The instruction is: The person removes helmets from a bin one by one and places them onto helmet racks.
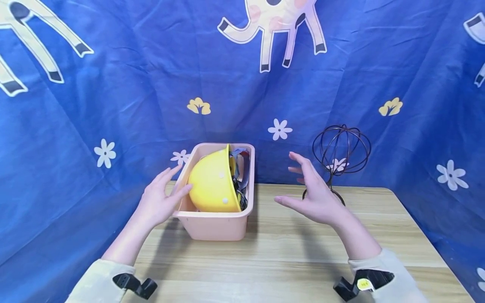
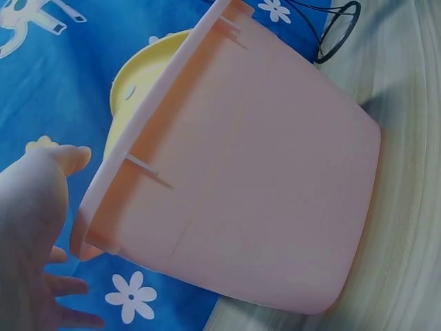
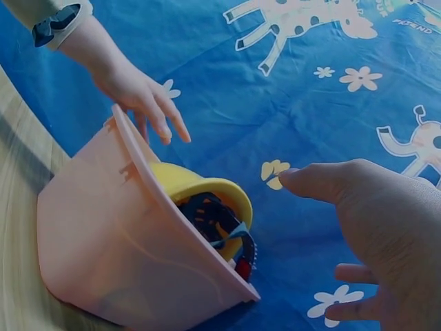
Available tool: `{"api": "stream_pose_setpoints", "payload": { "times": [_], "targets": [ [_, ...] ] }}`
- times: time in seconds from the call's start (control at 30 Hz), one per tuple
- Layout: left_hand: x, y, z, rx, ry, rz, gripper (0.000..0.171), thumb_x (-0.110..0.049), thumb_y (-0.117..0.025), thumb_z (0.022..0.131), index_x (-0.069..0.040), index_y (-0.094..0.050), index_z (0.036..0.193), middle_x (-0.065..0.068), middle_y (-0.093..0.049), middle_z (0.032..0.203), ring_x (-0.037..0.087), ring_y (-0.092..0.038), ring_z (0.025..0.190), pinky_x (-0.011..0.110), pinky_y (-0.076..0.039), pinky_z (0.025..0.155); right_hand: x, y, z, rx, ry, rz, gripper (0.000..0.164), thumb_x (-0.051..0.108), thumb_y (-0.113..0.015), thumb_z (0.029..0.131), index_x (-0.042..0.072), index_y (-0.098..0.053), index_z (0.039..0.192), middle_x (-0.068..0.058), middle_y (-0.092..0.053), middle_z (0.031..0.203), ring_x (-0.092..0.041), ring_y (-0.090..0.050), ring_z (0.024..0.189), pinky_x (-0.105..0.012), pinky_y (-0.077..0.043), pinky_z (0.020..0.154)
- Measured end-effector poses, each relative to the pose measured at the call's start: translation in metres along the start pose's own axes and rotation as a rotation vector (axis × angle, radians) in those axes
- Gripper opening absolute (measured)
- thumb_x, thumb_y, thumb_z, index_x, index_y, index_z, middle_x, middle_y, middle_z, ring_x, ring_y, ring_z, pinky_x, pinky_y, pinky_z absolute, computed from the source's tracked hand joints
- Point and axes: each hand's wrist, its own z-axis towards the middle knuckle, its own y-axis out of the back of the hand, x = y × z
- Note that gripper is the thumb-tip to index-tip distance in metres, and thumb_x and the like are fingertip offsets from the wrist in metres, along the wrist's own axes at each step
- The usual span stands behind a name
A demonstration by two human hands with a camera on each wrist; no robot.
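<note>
Yellow helmet (image 1: pixel 210 181) on its side in pink bin (image 1: pixel 217 227), hollow facing right, probably tipped because bin is narrow; bin upright on surface (image 1: pixel 273 261); left hand (image 1: pixel 159 200) spread at bin's left rim, contact unclear; right hand (image 1: pixel 316 198) spread, empty, apart from bin; wire stand (image 1: pixel 329 181) beyond, ring base likely steadying it

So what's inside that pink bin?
The pink bin holds a yellow helmet turned on its side, with dark straps showing at its open face. Anything beneath the helmet is covered, so I can't tell.
</note>
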Motion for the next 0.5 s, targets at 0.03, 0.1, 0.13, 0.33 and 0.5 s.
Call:
{"api": "stream_pose_setpoints", "payload": {
  "times": [0.03,0.1,0.13,0.33,0.5],
  "targets": [
    [0.001,-0.001,0.000,-0.007,-0.006,-0.010,0.079,-0.062,-0.063,0.101,-0.027,-0.038,0.167,0.025,-0.032,0.167,0.052,-0.030,0.151,0.081,-0.027,0.109,0.000,-0.001,0.001,0.002,0.001,0.012,0.109,0.039,-0.092,0.085,0.032,-0.020,0.167,0.006,-0.026,0.170,-0.024,-0.048,0.145,-0.052,-0.045,0.113],
    [0.003,-0.001,0.001,-0.024,-0.015,-0.029,0.076,-0.058,-0.064,0.102,-0.025,-0.041,0.165,0.024,-0.037,0.165,0.050,-0.033,0.150,0.078,-0.029,0.111,0.000,-0.004,0.003,0.006,0.007,0.037,0.108,0.037,-0.092,0.086,0.032,-0.021,0.167,0.006,-0.027,0.170,-0.024,-0.049,0.144,-0.051,-0.045,0.112],
    [0.004,-0.002,0.001,-0.027,-0.014,-0.038,0.075,-0.057,-0.064,0.102,-0.024,-0.042,0.165,0.024,-0.039,0.165,0.050,-0.035,0.149,0.076,-0.031,0.111,0.000,-0.005,0.003,0.008,0.007,0.045,0.108,0.036,-0.092,0.086,0.032,-0.021,0.167,0.006,-0.028,0.169,-0.024,-0.049,0.143,-0.051,-0.045,0.112],
    [0.007,-0.007,0.002,-0.025,0.052,-0.101,0.072,-0.057,-0.063,0.103,-0.022,-0.045,0.163,0.023,-0.046,0.160,0.054,-0.051,0.136,0.072,-0.041,0.106,0.000,-0.013,0.009,0.027,0.014,0.113,0.106,0.031,-0.092,0.086,0.031,-0.022,0.166,0.006,-0.036,0.165,-0.024,-0.052,0.141,-0.054,-0.046,0.111],
    [0.009,-0.010,0.001,-0.040,0.104,-0.176,0.068,-0.053,-0.065,0.103,-0.021,-0.049,0.161,0.025,-0.050,0.156,0.047,-0.059,0.131,0.064,-0.048,0.104,-0.001,-0.019,0.012,0.051,0.009,0.153,0.105,0.030,-0.091,0.088,0.032,-0.021,0.167,0.003,-0.039,0.163,-0.023,-0.053,0.140,-0.054,-0.046,0.111]
  ]
}}
